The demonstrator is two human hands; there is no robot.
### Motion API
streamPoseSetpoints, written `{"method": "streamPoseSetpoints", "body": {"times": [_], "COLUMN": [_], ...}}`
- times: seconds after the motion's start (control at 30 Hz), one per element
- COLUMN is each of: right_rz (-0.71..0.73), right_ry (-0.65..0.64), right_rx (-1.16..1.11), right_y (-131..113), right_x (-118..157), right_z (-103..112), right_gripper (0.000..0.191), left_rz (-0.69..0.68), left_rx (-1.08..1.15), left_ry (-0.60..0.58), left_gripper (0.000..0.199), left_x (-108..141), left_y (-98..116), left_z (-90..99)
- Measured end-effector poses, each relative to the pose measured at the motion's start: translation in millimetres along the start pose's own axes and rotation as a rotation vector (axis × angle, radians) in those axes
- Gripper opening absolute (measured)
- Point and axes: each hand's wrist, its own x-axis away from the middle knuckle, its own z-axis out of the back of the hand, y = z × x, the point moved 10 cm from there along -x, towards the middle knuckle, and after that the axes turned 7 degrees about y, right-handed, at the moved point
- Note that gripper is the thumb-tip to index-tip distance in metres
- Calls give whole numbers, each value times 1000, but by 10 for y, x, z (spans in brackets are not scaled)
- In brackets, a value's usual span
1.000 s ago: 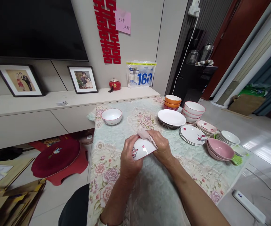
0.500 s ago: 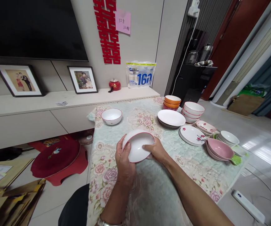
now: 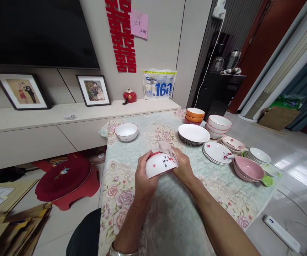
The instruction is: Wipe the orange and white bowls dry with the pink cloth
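Observation:
Between my hands is a white bowl [image 3: 157,165] with a red rim, tilted so that its outside, with red flowers and dark writing, faces me. My left hand [image 3: 144,174] is closed around its left side. At the right side my right hand [image 3: 183,164] presses a pinkish cloth [image 3: 167,147] against the bowl; some of its fingers are hidden behind. Another red-rimmed white bowl [image 3: 126,132] stands upright on the table, beyond my left hand.
Along the right of the flowered tablecloth [image 3: 118,199] are orange bowls [image 3: 195,113], white bowls [image 3: 219,124], white plates [image 3: 194,133], flowered plates [image 3: 217,153], pink bowls [image 3: 249,169] and small white dishes [image 3: 260,155]. A red stool [image 3: 65,177] stands left of the table.
The bowl has been turned over, from its inside facing me to its patterned outside. The pinkish cloth now shows at its right side, under my right hand.

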Motion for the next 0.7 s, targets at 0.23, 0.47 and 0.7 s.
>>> {"method": "streamPoseSetpoints", "body": {"times": [0.23,0.47,0.7], "right_rz": [-334,-766,-807], "right_ry": [-113,-296,-496], "right_rx": [-234,-576,-760], "right_y": [336,458,255], "right_x": [98,338,401], "right_z": [-219,-533,-519], "right_gripper": [24,39,43], "left_rz": [268,564,781], "left_rx": [296,650,715], "left_ry": [58,311,401], "left_gripper": [56,43,23], "left_x": [51,138,239], "left_y": [-224,-526,-710], "left_z": [-12,-12,-55]}}
